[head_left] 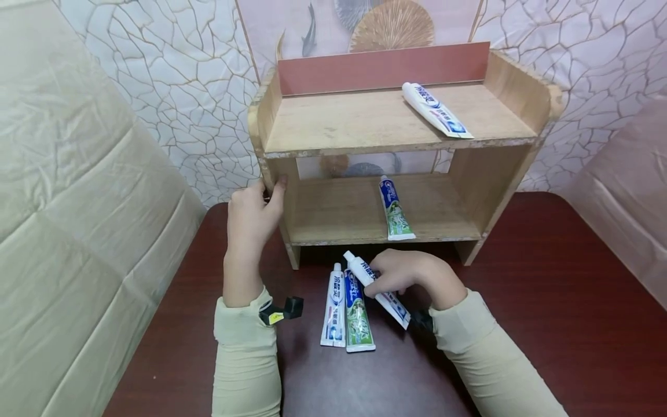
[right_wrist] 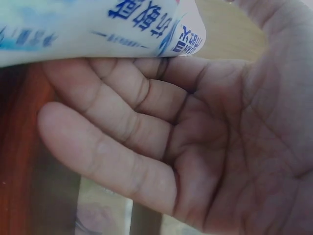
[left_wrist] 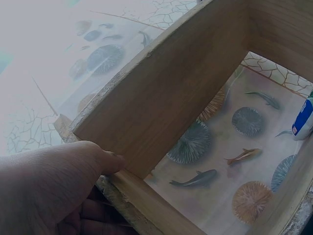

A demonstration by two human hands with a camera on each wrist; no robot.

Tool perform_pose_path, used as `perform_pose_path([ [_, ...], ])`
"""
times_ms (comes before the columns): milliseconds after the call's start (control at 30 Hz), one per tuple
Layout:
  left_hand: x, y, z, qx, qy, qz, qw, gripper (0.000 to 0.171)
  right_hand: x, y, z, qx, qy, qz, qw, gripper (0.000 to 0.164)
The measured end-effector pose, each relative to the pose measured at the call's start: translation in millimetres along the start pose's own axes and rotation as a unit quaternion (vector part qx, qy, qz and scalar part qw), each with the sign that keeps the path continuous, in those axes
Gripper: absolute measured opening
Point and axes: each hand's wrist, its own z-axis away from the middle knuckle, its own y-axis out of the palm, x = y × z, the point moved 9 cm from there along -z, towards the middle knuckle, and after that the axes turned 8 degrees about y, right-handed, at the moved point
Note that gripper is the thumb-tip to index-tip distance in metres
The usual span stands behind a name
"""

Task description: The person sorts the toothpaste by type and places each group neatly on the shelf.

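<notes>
My left hand [head_left: 250, 217] grips the left side panel of a small wooden shelf [head_left: 339, 124], its thumb on the inner face in the left wrist view. In front of the shelf, my right hand [head_left: 417, 272] holds a white toothpaste tube [head_left: 393, 308] between thumb and fingers, cap pointing to the far left. The right wrist view shows this tube [right_wrist: 88, 29] along the curled fingers. Just left of it lie a blue-and-green toothpaste tube [head_left: 358, 318] and another white toothpaste tube [head_left: 334, 310], side by side on the table, caps toward the shelf.
Another white toothpaste tube [head_left: 436, 111] lies slanted on the upper board, its end at the front edge. On the lower board rests a blue-and-green tube [head_left: 397, 211]. The dark red table [head_left: 172, 347] carries the shelf, with patterned wall covering [head_left: 172, 75] behind.
</notes>
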Motion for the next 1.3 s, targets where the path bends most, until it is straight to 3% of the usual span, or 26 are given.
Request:
perform_pose_path([
  [233, -1.0, 0.4, 1.5, -0.001, 0.001, 0.003, 1.0, 0.052, 6.5, -15.0, 12.2, -0.019, -0.029, 0.0, 0.999, 0.02],
  [633, 0.0, -2.4, -0.5, 0.003, -0.008, 0.001, 1.0, 0.054, 32.1, -62.2, 38.1, -0.076, -0.082, 0.052, 0.992, 0.023],
  [867, 0.9, -2.1, 1.2, 0.002, -0.01, -0.002, 0.9999, 0.053, 60.1, -100.7, 69.0, -0.111, -0.082, 0.08, 0.987, 0.022],
  [1133, -1.9, 0.5, 1.0, 0.006, -0.007, -0.004, 0.9999, 0.052, 95.2, -151.0, 113.7, -0.171, -0.091, 0.122, 0.973, 0.019],
  [1300, -2.2, 0.1, 1.2, 0.004, -0.005, -0.005, 1.0, 0.051, 113.7, -186.7, 128.1, -0.193, -0.076, 0.145, 0.968, 0.024],
])
